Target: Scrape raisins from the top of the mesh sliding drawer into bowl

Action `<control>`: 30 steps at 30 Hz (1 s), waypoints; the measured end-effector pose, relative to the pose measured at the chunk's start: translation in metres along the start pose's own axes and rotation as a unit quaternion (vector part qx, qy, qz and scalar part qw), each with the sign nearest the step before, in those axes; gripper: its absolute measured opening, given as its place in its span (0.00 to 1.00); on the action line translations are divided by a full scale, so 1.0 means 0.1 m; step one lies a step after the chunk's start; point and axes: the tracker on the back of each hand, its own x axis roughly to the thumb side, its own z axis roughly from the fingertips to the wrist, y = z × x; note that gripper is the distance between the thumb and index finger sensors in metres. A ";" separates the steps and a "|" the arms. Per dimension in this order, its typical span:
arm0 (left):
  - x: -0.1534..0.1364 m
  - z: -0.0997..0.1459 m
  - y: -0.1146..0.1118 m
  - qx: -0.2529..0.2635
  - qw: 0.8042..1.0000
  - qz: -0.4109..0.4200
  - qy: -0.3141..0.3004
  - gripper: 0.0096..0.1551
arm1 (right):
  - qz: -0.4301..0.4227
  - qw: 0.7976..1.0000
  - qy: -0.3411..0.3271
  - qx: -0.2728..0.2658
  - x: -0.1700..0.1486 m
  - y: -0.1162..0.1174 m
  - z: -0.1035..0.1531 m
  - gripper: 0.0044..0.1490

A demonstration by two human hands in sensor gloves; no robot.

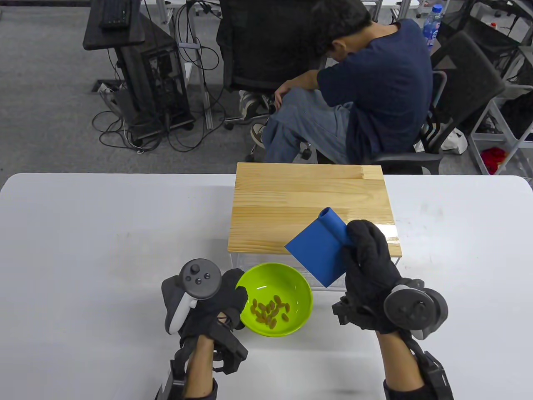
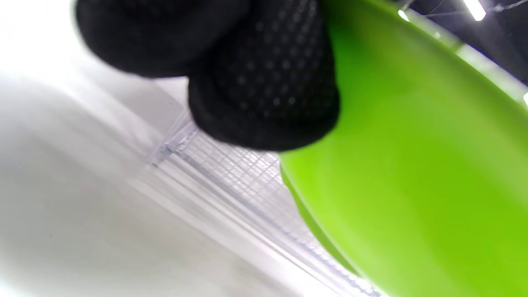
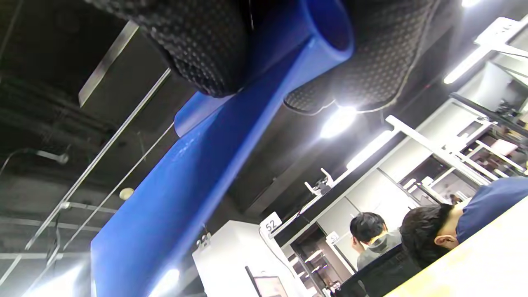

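Observation:
A lime-green bowl (image 1: 296, 291) sits on the white table just in front of the drawer unit, with several raisins (image 1: 269, 311) in its bottom. My left hand (image 1: 227, 298) grips the bowl's left rim; its fingertips (image 2: 264, 95) curl against the bowl's green wall (image 2: 412, 173). The drawer unit has a bare wooden top (image 1: 308, 204) and white mesh (image 2: 243, 169) below. My right hand (image 1: 366, 260) grips the rolled handle of a blue scraper (image 1: 320, 250), raised over the top's front right corner. In the right wrist view the scraper (image 3: 198, 173) points away from the fingers (image 3: 206, 49).
A person in a dark blue shirt (image 1: 374, 91) sits bent forward on an office chair just behind the table. The white table (image 1: 104, 233) stretches to both sides of the drawer unit. A computer stand with cables (image 1: 141, 83) is on the floor at the back left.

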 end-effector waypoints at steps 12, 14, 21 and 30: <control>-0.50 -0.23 0.95 0.168 0.972 0.091 0.134 0.29 | -0.029 1.000 0.000 0.002 0.13 0.02 0.00 0.36; -0.68 -0.32 0.98 0.198 0.961 0.098 0.165 0.29 | -0.028 1.000 0.000 0.003 0.12 0.04 0.00 0.36; -1.36 -0.63 0.63 0.229 0.927 0.048 0.294 0.29 | -0.021 1.000 0.013 0.013 0.06 0.10 0.00 0.36; -1.64 -0.78 0.33 0.187 0.922 0.022 0.339 0.30 | -0.006 0.999 0.021 0.027 -0.01 0.17 0.00 0.36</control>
